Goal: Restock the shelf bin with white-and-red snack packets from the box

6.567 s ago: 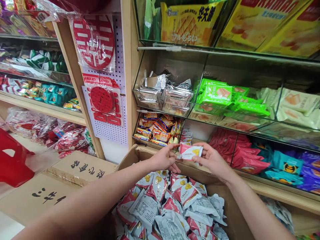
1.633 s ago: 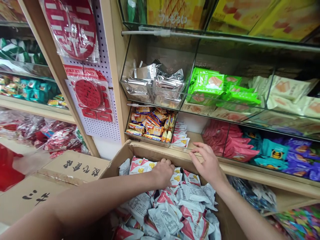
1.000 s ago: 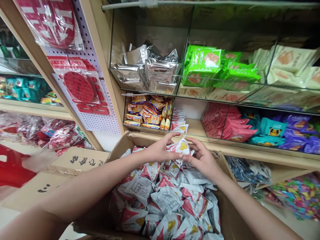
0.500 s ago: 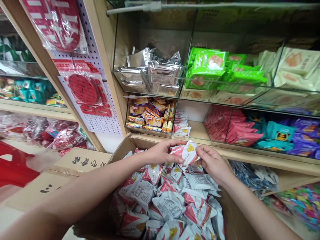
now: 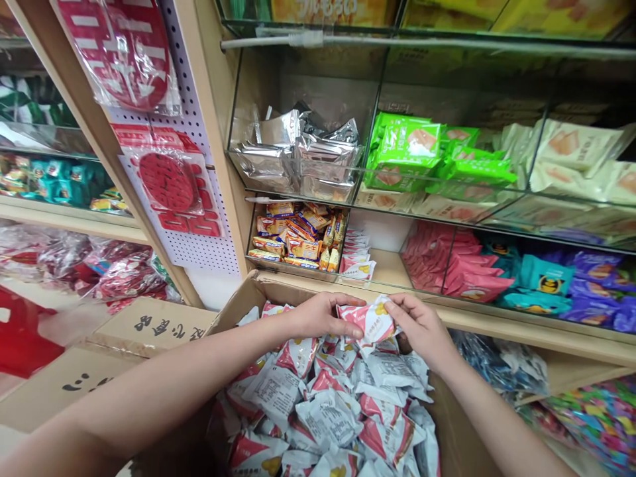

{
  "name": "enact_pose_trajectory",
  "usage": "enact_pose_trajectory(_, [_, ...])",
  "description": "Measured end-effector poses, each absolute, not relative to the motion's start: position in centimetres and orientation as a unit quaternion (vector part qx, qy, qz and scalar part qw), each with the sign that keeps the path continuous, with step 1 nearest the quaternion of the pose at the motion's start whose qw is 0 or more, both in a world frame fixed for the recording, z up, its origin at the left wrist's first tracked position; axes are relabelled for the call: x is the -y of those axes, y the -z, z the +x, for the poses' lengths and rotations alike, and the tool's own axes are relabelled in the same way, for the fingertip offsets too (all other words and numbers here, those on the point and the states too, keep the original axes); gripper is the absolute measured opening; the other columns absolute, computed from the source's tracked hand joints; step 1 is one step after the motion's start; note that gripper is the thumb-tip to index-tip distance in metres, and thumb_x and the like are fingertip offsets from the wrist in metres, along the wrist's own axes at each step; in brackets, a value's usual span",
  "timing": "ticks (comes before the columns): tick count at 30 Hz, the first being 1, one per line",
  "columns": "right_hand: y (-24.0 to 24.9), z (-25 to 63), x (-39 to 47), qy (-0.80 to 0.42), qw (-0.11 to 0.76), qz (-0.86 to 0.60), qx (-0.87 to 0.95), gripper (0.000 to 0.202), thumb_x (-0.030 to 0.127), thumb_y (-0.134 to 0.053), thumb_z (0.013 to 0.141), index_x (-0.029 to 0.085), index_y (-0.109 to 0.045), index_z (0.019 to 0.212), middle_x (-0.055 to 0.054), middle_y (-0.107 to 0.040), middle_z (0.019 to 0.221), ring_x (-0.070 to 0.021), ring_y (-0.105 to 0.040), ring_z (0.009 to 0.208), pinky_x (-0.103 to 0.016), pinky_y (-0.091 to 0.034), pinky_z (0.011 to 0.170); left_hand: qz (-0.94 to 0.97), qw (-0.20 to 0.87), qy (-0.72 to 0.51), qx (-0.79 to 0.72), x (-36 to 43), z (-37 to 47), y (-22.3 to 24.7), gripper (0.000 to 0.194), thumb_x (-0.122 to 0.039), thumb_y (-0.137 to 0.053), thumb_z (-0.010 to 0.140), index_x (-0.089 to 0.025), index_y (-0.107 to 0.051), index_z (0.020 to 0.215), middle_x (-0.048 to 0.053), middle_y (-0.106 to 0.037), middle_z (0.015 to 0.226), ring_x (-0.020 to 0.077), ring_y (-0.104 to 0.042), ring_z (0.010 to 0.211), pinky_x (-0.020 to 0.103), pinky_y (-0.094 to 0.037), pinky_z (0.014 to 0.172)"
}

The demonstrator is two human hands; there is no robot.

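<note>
Between my two hands is a white-and-pink snack packet (image 5: 370, 323) with a yellow picture on it, held just above the far end of an open cardboard box (image 5: 233, 298). My left hand (image 5: 330, 318) grips its left side, thumb in front. At its upper right corner, my right hand (image 5: 415, 324) pinches the wrapper between thumb and fingers. Many like packets (image 5: 330, 417) fill the box in a loose heap, some showing printed white backs. A short row of the same packets (image 5: 356, 262) stands in a shelf compartment beyond my hands.
Glass-fronted shelves ahead hold orange packets (image 5: 303, 242), silver packets (image 5: 322, 152), green packets (image 5: 407, 146), pink packets (image 5: 472, 271) and teal packets (image 5: 546, 275). Red decorations (image 5: 166, 182) hang on a pegboard at left. A closed carton flap (image 5: 144, 324) lies beside the box.
The view has tilted up slightly, so the shelves sit lower in the picture. The held packet has been lowered and tilted a little, with both hands still on it.
</note>
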State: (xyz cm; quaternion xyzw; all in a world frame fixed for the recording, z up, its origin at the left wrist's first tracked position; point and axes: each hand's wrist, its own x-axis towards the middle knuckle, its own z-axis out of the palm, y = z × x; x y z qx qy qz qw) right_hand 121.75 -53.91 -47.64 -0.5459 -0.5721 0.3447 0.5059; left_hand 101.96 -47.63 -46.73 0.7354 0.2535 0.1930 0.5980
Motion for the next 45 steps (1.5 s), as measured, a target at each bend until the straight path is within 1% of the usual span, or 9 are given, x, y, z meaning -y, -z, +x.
enact_pose_trajectory(5, [45.0, 123.6, 49.8, -0.242, 0.589, -0.587, 0.499, 0.025, 0.041, -0.053, 0.073, 0.018, -0.052, 0.084, -0.002, -0.06, 0.07, -0.0133, -0.056, 0.059, -0.021, -0.044, 0.045, 0.755, 0.558, -0.191, -0.285, 47.8, 102.2, 47.5, 0.058, -0.031, -0.07, 0.058, -0.016, -0.054, 0.111, 0.003, -0.062, 0.093, 0.0135, -0.056, 0.077, 0.025, -0.044, 0.073])
enact_pose_trajectory(10, [44.8, 123.1, 44.5, -0.237, 0.415, -0.665, 0.574, 0.004, 0.019, -0.047, 0.074, 0.019, -0.047, 0.079, -0.002, -0.062, 0.072, -0.0129, -0.059, 0.061, -0.023, -0.048, 0.052, 0.787, 0.51, -0.153, -0.312, 48.1, 102.2, 48.6, 0.056, -0.033, -0.07, 0.057, -0.017, -0.056, 0.109, 0.002, -0.063, 0.093, 0.0151, -0.057, 0.08, 0.025, -0.044, 0.073])
enact_pose_trajectory(14, [45.0, 122.4, 43.0, -0.21, 0.319, -0.687, 0.618, 0.015, 0.014, -0.062, 0.059, 0.019, -0.049, 0.065, 0.0, -0.06, 0.059, -0.0158, -0.058, 0.059, -0.025, -0.044, 0.053, 0.8, 0.493, -0.123, -0.32, 48.2, 101.9, 49.1, 0.056, -0.036, -0.069, 0.057, -0.02, -0.056, 0.109, 0.001, -0.064, 0.092, 0.0155, -0.057, 0.079, 0.024, -0.044, 0.071])
enact_pose_trajectory(19, [44.5, 122.4, 42.9, -0.134, 0.243, -0.723, 0.633, 0.035, 0.03, -0.073, 0.05, 0.017, -0.052, 0.075, -0.008, -0.062, 0.08, -0.0235, -0.057, 0.08, -0.028, -0.041, 0.063, 0.814, 0.467, -0.119, -0.323, 48.2, 101.6, 49.0, 0.054, -0.036, -0.069, 0.057, -0.021, -0.057, 0.108, 0.001, -0.063, 0.097, 0.0163, -0.057, 0.083, 0.023, -0.043, 0.074])
enact_pose_trajectory(28, [44.8, 121.3, 41.5, -0.161, 0.182, -0.734, 0.634, 0.068, 0.046, -0.073, 0.047, 0.013, -0.048, 0.102, -0.013, -0.059, 0.103, -0.0221, -0.057, 0.089, -0.025, -0.043, 0.068, 0.819, 0.471, -0.112, -0.307, 47.9, 102.0, 48.4, 0.05, -0.035, -0.065, 0.063, -0.02, -0.055, 0.11, 0.0, -0.063, 0.096, 0.0148, -0.057, 0.081, 0.023, -0.044, 0.073])
enact_pose_trajectory(34, [44.8, 121.0, 41.6, -0.161, 0.193, -0.731, 0.634, 0.063, 0.054, -0.067, 0.053, 0.014, -0.051, 0.098, -0.014, -0.06, 0.103, -0.0241, -0.058, 0.09, -0.028, -0.043, 0.071, 0.791, 0.488, -0.251, -0.272, 47.6, 102.2, 47.6, 0.048, -0.028, -0.065, 0.065, -0.015, -0.052, 0.109, 0.006, -0.058, 0.107, 0.0173, -0.053, 0.095, 0.028, -0.041, 0.085])
enact_pose_trajectory(39, [44.4, 121.1, 42.3, -0.146, 0.213, -0.734, 0.629, 0.059, 0.052, -0.066, 0.057, 0.014, -0.052, 0.099, -0.014, -0.06, 0.102, -0.0239, -0.057, 0.092, -0.029, -0.043, 0.073, 0.69, 0.59, -0.317, -0.273, 47.2, 102.3, 47.0, 0.056, -0.028, -0.068, 0.062, -0.015, -0.039, 0.109, 0.003, -0.059, 0.084, 0.0134, -0.057, 0.073, 0.028, -0.046, 0.068])
enact_pose_trajectory(43, [43.3, 121.4, 45.7, -0.048, 0.365, -0.674, 0.64, 0.034, 0.045, -0.052, 0.074, 0.016, -0.055, 0.091, -0.012, -0.059, 0.1, -0.0223, -0.054, 0.093, -0.032, -0.039, 0.082, 0.67, 0.607, -0.324, -0.28, 47.3, 102.2, 46.2, 0.057, -0.025, -0.068, 0.062, -0.016, -0.036, 0.108, 0.001, -0.059, 0.081, 0.0111, -0.056, 0.069, 0.025, -0.045, 0.064])
enact_pose_trajectory(45, [43.6, 121.1, 48.1, -0.105, 0.45, -0.613, 0.641, 0.03, 0.045, -0.05, 0.075, 0.018, -0.054, 0.088, -0.008, -0.061, 0.091, -0.0191, -0.057, 0.084, -0.031, -0.043, 0.076, 0.67, 0.606, -0.33, -0.274, 47.4, 102.1, 46.0, 0.057, -0.026, -0.069, 0.062, -0.016, -0.037, 0.108, 0.001, -0.059, 0.081, 0.0115, -0.056, 0.07, 0.026, -0.045, 0.065])
